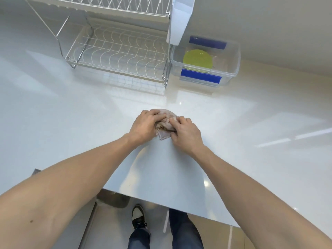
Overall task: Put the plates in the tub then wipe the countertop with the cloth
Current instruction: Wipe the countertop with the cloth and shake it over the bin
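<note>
Left hand (145, 124): fingers curled over the bunched cloth (166, 123), gripping it.
Right hand (186, 134): fingers pinching the cloth's right side.
Cloth: on the countertop (71, 123), between both hands.
Plate (197, 60): lying in the tub (231, 69), beside the rack (118, 54).

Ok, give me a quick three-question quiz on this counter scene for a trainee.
1. True or false: both hands are on the cloth.
2. Where is the yellow-green plate? A) in the wire dish rack B) in the clear plastic tub C) on the countertop
3. Fill in: the tub stands to the ____ of the dish rack.

Key
1. True: the left hand and the right hand both press on it.
2. B.
3. Right.
</note>
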